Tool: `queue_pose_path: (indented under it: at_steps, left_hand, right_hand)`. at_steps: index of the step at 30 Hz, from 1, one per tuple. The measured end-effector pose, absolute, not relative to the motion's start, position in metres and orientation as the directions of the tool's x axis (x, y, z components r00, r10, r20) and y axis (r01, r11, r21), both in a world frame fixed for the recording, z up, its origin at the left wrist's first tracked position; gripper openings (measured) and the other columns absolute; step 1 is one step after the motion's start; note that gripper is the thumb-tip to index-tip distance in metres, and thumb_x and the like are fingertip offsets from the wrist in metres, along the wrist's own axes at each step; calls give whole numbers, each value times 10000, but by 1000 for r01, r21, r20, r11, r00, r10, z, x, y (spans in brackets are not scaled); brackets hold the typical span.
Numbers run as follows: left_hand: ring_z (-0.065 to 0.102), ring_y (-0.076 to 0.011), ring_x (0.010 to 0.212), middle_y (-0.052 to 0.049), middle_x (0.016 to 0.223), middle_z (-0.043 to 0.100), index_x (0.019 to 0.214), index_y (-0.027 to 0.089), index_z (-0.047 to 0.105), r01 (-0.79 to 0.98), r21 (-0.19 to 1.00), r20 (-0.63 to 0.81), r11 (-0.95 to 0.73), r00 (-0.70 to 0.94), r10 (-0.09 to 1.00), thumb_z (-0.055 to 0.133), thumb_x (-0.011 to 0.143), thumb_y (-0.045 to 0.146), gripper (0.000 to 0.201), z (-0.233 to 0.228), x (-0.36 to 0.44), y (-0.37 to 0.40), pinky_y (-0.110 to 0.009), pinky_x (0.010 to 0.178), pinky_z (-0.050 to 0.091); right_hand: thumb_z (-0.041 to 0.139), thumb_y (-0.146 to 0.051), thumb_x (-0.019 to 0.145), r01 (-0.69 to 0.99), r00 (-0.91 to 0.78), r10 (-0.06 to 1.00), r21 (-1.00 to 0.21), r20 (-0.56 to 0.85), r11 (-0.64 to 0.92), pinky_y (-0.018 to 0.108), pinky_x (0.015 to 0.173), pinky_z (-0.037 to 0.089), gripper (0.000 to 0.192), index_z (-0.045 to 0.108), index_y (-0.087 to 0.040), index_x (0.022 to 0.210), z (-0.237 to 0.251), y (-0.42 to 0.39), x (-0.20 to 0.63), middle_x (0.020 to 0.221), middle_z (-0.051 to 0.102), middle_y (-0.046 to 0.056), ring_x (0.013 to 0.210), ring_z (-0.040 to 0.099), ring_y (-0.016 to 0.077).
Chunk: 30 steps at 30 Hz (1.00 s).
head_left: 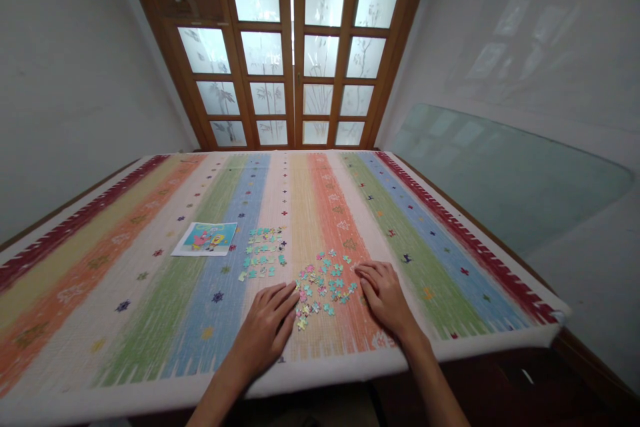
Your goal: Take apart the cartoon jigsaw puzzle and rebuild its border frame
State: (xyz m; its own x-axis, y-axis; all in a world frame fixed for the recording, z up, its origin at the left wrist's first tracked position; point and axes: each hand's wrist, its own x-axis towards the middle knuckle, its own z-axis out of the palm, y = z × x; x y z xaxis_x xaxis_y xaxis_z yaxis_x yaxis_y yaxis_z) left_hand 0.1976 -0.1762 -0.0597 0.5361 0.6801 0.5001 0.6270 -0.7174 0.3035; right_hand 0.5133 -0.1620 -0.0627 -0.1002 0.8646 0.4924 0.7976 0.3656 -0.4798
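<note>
My left hand [270, 320] and right hand [384, 295] lie loosely open beside puzzle pieces [322, 291] whose printing I can't make out.

There are two hands [270, 321] [386, 295], one picture [207, 240] and dozens of puzzle pieces [329, 309].

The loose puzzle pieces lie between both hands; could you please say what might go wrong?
The left hand lies beside the loose puzzle pieces, so it could knock some askew. The rows of pieces sit close by and might mix in. Motifs on the cloth might hide a stray piece.
</note>
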Motion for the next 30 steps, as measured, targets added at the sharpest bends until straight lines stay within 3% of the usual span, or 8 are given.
queue_pose_path:
  at_steps: [15,30]
  left_hand:
    - [596,-264,1232,-96,1365,664,1362,232,630,628,296,500,-719,540,677,464,1032,186,372,-59,198,-176,-502,1013,539]
    - [611,-272,1225,-104,1367,668,1343,202,628,636,273,511,-722,540,669,456,1054,223,337,-60,199,-176,-498,996,547]
  right_hand:
    - [583,-299,974,831,-122,887,-443,445,336,462,905,426,181,731,-218,1040,-62,-165,511,1140,694,108,1076,565,301]
    - [514,-288,1012,844,-124,895,-428,429,322,450,891,427,232,737,-224,1017,-61,-161,509,1121,693,104,1045,574,285]
